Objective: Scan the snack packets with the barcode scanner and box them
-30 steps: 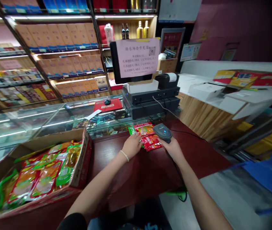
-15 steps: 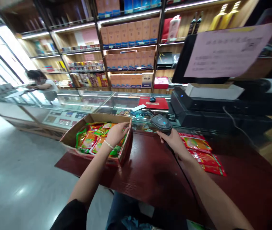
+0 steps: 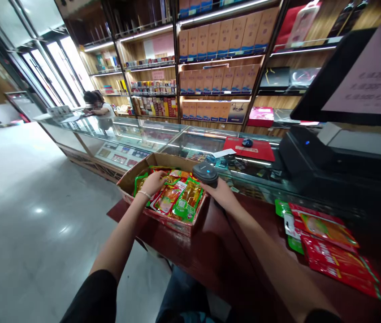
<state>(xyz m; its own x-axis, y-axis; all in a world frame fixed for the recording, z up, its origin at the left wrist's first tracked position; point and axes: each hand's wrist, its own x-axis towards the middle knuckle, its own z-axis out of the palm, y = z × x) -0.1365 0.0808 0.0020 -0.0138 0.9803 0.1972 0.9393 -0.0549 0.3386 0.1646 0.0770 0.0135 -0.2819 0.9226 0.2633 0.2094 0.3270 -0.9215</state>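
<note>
My right hand is wrapped round the handle of a black barcode scanner, its head above the right side of an open cardboard box. The box holds several snack packets in shiny red, green and clear wrapping. My left hand, with a pale band on its wrist, reaches into the box's left half. Its fingers are apart and touch the packets, with no packet lifted. Nearest the scanner lies a green-edged snack packet. On the right of the brown table, red snack packets lie flat.
A glass display counter runs behind the box, with a red mat and a mouse on it. At right stands a dark monitor with a pink sheet. Farther left, a person leans on the counter.
My left hand has moved from the box's right side to its left part. My right hand has brought the scanner leftward over the box's edge. The view has turned left.
</note>
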